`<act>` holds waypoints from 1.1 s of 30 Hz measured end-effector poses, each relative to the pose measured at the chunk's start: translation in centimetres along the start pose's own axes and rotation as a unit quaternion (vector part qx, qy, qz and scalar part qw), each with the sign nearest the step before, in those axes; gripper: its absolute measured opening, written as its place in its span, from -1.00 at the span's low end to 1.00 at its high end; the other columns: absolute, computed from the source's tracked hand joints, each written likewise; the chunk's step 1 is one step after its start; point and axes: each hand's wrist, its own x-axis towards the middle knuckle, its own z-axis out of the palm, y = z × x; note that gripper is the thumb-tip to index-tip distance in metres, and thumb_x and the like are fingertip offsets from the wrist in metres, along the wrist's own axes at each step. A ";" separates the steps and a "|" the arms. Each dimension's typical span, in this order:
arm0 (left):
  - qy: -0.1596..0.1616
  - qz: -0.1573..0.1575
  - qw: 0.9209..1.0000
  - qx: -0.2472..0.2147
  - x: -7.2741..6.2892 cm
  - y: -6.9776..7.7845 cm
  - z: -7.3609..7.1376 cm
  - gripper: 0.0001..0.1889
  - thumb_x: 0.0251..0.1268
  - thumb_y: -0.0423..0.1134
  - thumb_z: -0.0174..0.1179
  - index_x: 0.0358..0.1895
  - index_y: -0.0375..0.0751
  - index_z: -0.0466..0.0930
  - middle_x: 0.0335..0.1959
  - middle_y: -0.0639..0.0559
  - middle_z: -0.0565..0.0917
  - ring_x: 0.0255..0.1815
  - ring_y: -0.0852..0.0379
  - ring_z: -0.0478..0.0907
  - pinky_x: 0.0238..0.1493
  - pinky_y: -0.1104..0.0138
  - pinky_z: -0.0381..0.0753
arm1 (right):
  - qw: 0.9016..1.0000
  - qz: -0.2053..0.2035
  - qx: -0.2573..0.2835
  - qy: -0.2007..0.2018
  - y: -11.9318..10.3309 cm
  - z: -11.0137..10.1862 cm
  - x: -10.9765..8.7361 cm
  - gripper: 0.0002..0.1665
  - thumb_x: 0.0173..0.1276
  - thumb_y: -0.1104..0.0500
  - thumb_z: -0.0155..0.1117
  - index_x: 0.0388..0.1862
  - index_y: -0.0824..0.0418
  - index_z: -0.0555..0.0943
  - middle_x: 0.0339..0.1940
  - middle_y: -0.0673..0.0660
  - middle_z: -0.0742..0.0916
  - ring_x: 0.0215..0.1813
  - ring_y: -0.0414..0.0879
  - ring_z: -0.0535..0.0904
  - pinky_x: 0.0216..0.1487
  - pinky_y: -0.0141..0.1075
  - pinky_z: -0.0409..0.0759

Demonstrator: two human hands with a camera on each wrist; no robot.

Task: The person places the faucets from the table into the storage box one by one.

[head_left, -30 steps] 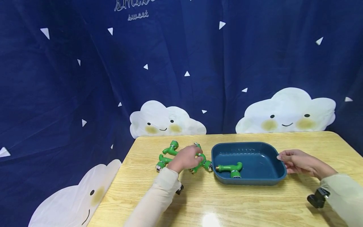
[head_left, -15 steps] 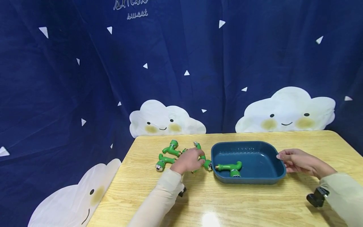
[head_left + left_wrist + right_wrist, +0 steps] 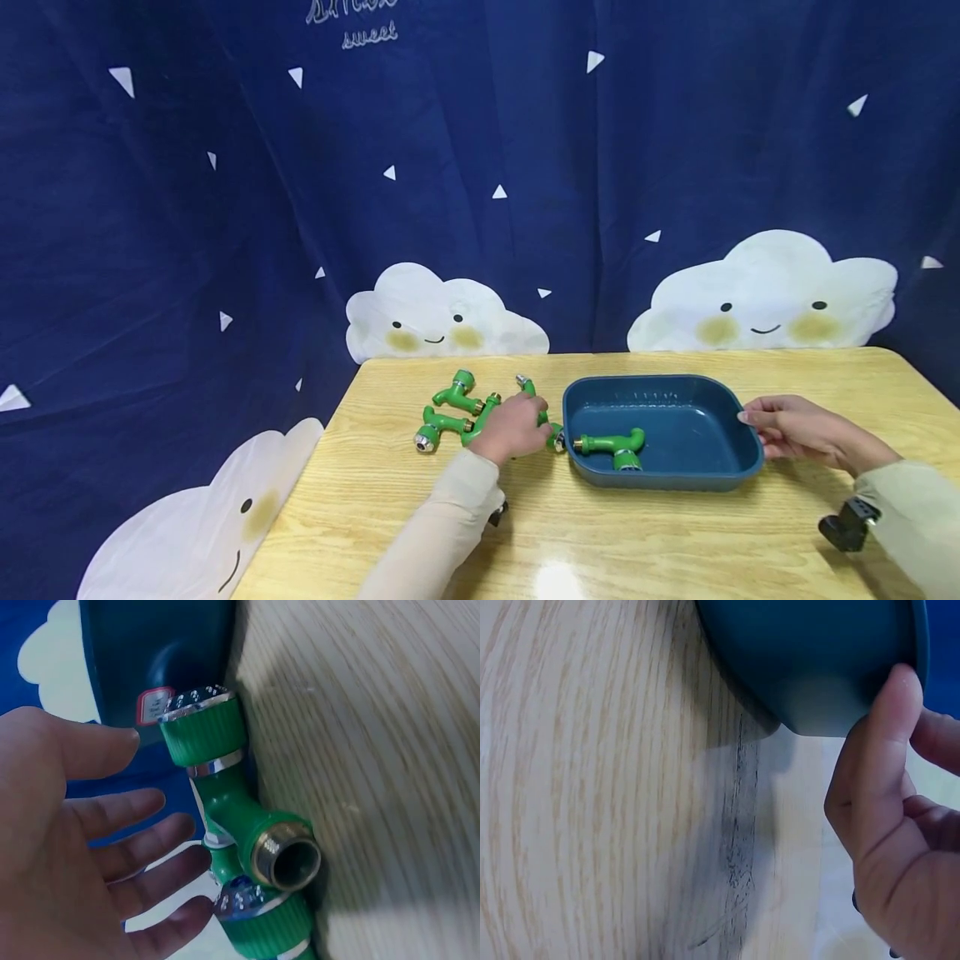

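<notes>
Left hand [image 3: 516,427] seen over a green fitting [image 3: 240,825] lying on the wooden worktop [image 3: 600,533], just left of the blue tray [image 3: 738,467]. In left wrist view the fingers [image 3: 112,802] are spread and near straight beside the fitting, nothing gripped; contact w/ fitting cannot be told. Fitting is T-shaped, w/ brass threaded mouth and chrome-faced green caps, lying close against the tray's outer wall.

Right hand [image 3: 795,429] placed at the tray's right end; thumb [image 3: 881,742] pressed on the rim per right wrist view, other fingers tucked behind the wall, so tray is held by its edge.

One green fitting [image 3: 611,446] lies inside the tray, near its front-left corner. Approx. three more fittings [image 3: 450,408] are clustered on the worktop left of the left hand. Dark blue curtain w/ white clouds [image 3: 446,321] hung behind the worktop.
</notes>
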 end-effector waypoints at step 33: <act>-0.060 -0.048 0.996 0.051 0.2 1.1 0.7 -0.47 0.43 0.19 0.04 0.27 -0.06 0.55 0.29 0.00 0.58 0.19 -0.07 0.61 0.19 0.00 0.59 | 1.000 -0.001 -0.017 0.010 -0.3 0.3 -0.2 -0.75 0.60 0.13 -0.03 -0.07 0.31 0.47 -0.49 -0.03 0.55 -0.40 -0.25 0.60 -0.27 -0.33 0.72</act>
